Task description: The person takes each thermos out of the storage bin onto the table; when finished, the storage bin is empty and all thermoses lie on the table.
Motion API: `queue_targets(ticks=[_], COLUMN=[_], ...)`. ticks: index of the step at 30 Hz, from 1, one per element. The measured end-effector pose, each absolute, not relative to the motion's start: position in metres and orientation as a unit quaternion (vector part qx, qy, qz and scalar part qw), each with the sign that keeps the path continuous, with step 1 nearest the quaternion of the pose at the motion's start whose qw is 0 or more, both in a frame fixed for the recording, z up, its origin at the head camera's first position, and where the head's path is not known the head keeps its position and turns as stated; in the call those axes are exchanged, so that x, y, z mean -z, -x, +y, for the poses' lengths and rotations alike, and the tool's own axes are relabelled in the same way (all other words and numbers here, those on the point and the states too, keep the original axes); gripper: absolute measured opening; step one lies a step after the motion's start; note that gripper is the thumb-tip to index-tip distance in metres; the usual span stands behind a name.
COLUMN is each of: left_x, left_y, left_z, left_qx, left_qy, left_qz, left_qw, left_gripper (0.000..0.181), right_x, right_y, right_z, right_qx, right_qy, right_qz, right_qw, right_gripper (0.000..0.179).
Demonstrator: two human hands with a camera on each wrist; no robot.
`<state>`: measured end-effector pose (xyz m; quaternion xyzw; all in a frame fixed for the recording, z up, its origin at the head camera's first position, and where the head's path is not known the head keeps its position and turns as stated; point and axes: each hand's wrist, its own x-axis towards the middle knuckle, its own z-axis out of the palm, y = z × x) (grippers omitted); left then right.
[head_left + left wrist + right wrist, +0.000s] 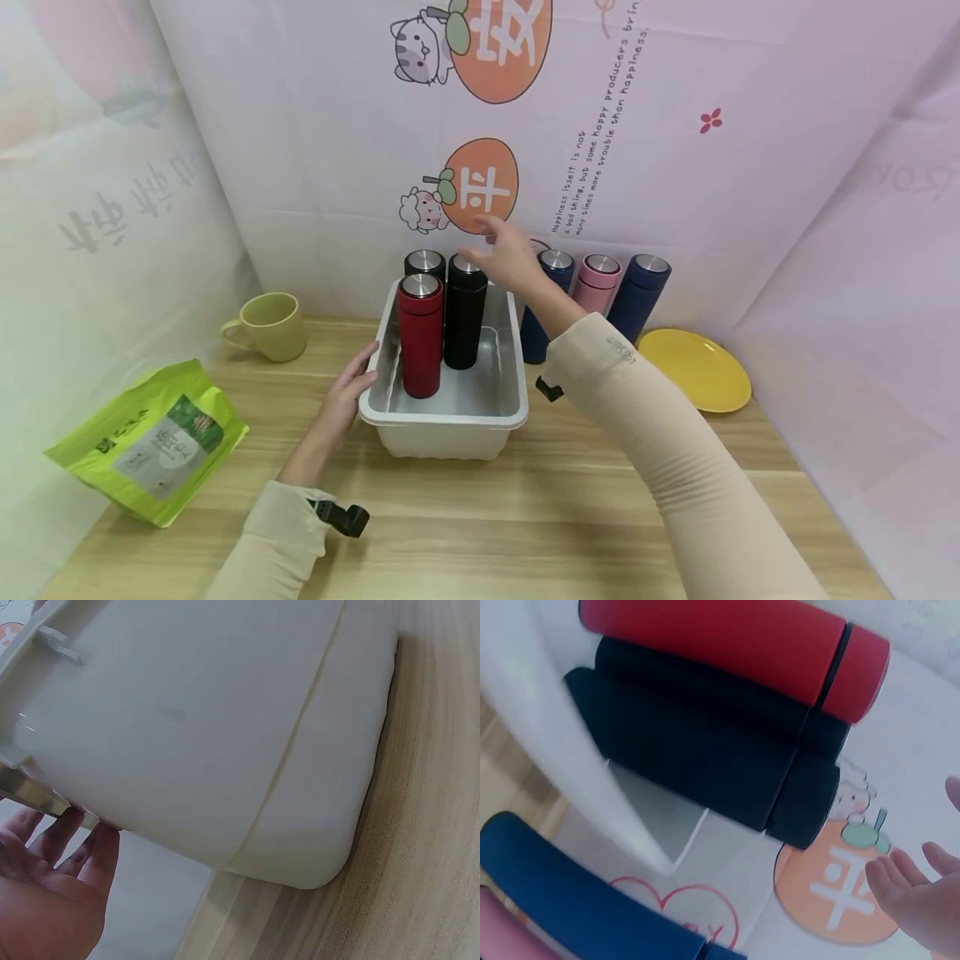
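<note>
Wood-grain table (465, 517), printed pale sheets (300, 125) around it. White bin (444, 423) on table holds red bottle (422, 346), two black bottles (465, 321). Left hand (349, 393), fingers loose, touches bin's side; right hand (510, 257) spread above bottles.

light wooden table (465, 521), yellow-green mug (281, 331) and green bag (123, 479) at left, pale bin (442, 439) in the middle, blue bottles (534, 340) and pink bottle (593, 292) near it, yellow plate (693, 371) at right
</note>
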<state>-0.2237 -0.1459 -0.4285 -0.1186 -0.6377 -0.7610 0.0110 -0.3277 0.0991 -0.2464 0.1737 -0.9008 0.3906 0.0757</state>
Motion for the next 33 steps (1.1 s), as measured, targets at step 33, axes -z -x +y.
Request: queue_targets(ticks=[33], left_x=[0.429], left_y=[0.226], left_z=[-0.146], left_qx=[0.761], left_qy=[0.114], left_qz=[-0.638], left_qw=[0.008], left_gripper=[0.054], right_x=[0.282], right_y=[0.322], right_z=[0.044], right_qx=[-0.301], right_qy=[-0.221], right_qz=[-0.927], right_qw=[-0.047], right_gripper=[0.069])
